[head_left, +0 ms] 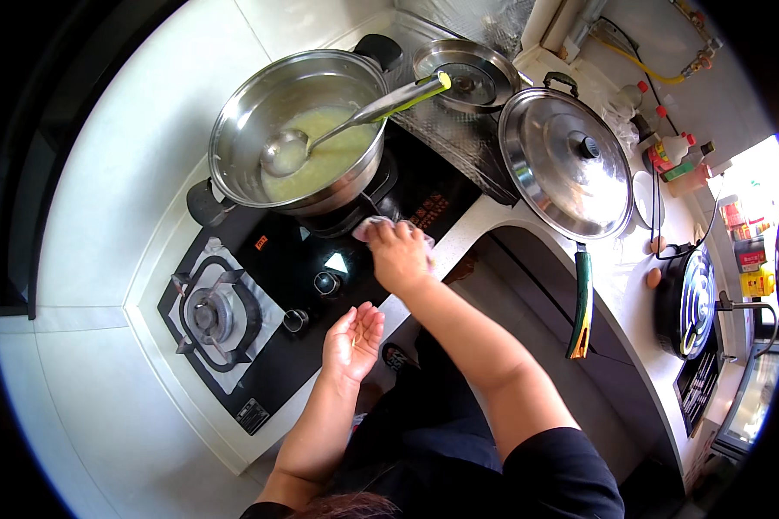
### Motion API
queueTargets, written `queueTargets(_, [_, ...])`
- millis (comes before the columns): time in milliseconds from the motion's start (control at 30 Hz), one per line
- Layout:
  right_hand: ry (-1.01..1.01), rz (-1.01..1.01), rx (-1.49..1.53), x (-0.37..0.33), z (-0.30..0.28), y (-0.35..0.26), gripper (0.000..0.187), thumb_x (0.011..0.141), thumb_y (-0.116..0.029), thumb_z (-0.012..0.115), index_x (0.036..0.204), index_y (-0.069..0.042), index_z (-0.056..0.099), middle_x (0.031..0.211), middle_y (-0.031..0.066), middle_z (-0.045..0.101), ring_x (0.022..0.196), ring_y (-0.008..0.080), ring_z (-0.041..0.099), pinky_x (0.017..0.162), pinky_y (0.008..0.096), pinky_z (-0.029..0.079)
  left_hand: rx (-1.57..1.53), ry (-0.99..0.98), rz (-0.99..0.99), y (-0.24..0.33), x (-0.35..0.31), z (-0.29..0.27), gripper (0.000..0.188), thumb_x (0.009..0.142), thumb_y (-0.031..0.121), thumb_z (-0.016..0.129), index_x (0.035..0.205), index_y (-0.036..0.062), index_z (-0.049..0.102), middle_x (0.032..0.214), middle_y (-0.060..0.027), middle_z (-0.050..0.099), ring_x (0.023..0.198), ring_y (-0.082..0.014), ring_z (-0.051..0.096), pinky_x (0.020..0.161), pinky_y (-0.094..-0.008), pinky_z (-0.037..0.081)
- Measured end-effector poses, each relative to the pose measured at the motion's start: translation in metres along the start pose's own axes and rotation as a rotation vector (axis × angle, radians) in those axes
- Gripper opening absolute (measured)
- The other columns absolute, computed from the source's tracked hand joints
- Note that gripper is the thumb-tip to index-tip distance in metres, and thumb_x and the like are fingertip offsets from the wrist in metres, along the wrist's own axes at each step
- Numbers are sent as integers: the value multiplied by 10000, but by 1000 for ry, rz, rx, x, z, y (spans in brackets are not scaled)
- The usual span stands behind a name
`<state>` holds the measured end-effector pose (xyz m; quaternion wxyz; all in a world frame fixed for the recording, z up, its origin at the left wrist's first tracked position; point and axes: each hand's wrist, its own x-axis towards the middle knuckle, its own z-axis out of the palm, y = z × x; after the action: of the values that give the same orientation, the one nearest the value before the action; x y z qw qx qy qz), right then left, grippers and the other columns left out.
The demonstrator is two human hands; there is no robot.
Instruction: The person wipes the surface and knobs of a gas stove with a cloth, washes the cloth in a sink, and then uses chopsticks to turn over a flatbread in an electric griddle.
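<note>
My right hand [402,258] presses a crumpled pale pinkish cloth [374,228] onto the black glass top of the gas stove [355,298], just in front of the pot. Palm up, my left hand [353,342] is cupped at the stove's front edge, its fingers loosely curled and not gripping. A tiny yellowish bit appears to lie on that palm, too small to name. Beyond the cloth, a large steel pot [234,164] on the rear burner holds pale yellow-green liquid. A steel ladle [355,121] rests in it, its handle over the right rim.
Left of my hands is the front burner [212,316], with two control knobs [327,282] nearby. A lidded frying pan [565,164] stands to the right, its green handle [582,298] jutting over the counter edge. Bottles [671,151], eggs [654,278] and a black electric pan [688,303] lie farther right.
</note>
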<state>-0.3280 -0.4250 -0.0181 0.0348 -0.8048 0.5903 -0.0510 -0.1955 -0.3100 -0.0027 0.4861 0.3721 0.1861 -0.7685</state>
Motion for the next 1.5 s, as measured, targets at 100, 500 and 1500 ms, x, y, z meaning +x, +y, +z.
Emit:
queueTargets(100, [108,41,37,-6,2,35,314,749,-187,546,1058,-178,605,1003,50,543,962,254,507,787,409,393,-15,-1,3,1,-7,2,206,913,150,515,975,-19,615,893,-129,676,841,-253,670,755,-333,570])
queueTargets(500, [56,-171,-20,29,1,68,404,765,-135,542,1103,-339,628,1002,3,522,997,220,486,821,387,378,49,58,-8,-18,-8,-10,207,917,173,506,949,-2,611,873,-105,667,843,-231,664,760,-310,557])
queueTargets(1500, [93,-173,40,-29,10,5,301,727,-205,591,997,-311,670,1019,13,513,1034,235,462,842,396,368,-87,28,81,10,8,9,179,912,132,515,899,-13,619,863,-127,672,833,-246,669,774,-337,569])
